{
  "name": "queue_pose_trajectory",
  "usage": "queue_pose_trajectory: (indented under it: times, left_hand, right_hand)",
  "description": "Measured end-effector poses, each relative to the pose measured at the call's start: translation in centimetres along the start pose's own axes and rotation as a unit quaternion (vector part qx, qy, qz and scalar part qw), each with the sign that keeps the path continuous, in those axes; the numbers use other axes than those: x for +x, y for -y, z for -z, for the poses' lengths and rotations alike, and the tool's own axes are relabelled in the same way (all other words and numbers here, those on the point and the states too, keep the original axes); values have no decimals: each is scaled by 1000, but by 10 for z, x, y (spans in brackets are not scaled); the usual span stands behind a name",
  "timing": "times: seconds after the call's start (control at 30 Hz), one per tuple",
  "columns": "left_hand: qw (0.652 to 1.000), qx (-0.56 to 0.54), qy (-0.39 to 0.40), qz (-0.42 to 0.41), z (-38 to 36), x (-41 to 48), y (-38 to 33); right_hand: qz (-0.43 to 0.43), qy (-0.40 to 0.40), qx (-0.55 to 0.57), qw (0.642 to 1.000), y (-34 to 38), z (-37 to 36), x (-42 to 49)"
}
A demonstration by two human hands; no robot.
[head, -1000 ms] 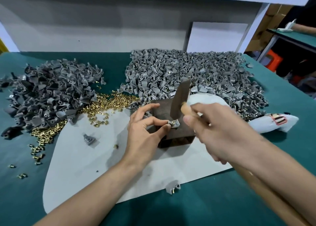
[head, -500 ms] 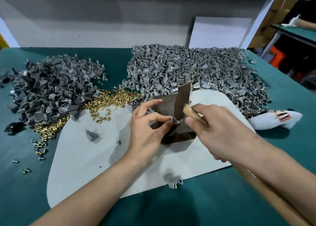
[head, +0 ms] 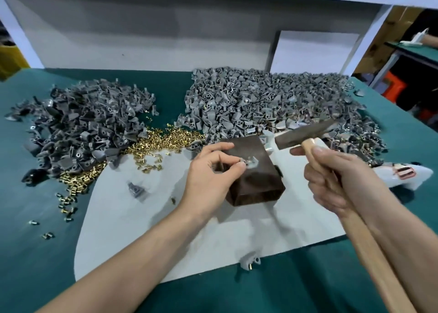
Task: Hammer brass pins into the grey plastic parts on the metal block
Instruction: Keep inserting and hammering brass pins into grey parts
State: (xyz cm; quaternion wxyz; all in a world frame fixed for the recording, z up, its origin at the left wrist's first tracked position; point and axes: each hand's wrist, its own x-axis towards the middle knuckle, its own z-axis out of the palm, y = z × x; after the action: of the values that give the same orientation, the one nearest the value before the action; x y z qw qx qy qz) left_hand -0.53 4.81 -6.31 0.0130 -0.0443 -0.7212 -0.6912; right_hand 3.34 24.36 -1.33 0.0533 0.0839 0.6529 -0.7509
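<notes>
1. Half a second ago the head of the hammer (head: 305, 135) stood over the metal block (head: 258, 187), just above the part. Now it is lifted clear and hangs at 2 o'clock from the block, lying nearly level and blurred.
2. The right hand (head: 336, 177) has drawn back with it. It is clenched round the wooden handle just below the head and is apart from the block.
3. The left hand (head: 213, 177) has stayed where it was. Its thumb and forefinger pinch the grey plastic part (head: 251, 163) against the block's top face.
4. We see the part at 3 o'clock from the left hand, touching its fingertips. It is at 9 o'clock from the right hand and lies between the two hands, nearer the left. Blur keeps us from telling whether a pin sits in it.
5. The block stands on a white sheet (head: 142, 218) on the green bench (head: 35, 253). The brass pins (head: 166, 138) lie at 10 o'clock from the block. A dark pile of parts (head: 83, 127) lies beyond the pins, and a lighter pile (head: 272, 101) is at 12 o'clock.
</notes>
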Motion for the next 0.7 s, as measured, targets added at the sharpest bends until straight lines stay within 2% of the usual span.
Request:
queue_pose_trajectory:
  times: [0.07,0.2,0.33,0.7]
  left_hand:
    - [999,-35,17,18,4,-1,-17]
    - [988,-117,90,49,12,-10,-52]
    - [959,-203,172,99,9,-28,-75]
    - [955,-212,194,70,-3,-37,-84]
  right_hand:
    - [-46,23,85,995,-23,5,4]
    - [-72,62,195,976,-50,7,8]
    - [-86,59,213,971,-52,9,8]
    - [-54,69,205,975,-59,9,10]
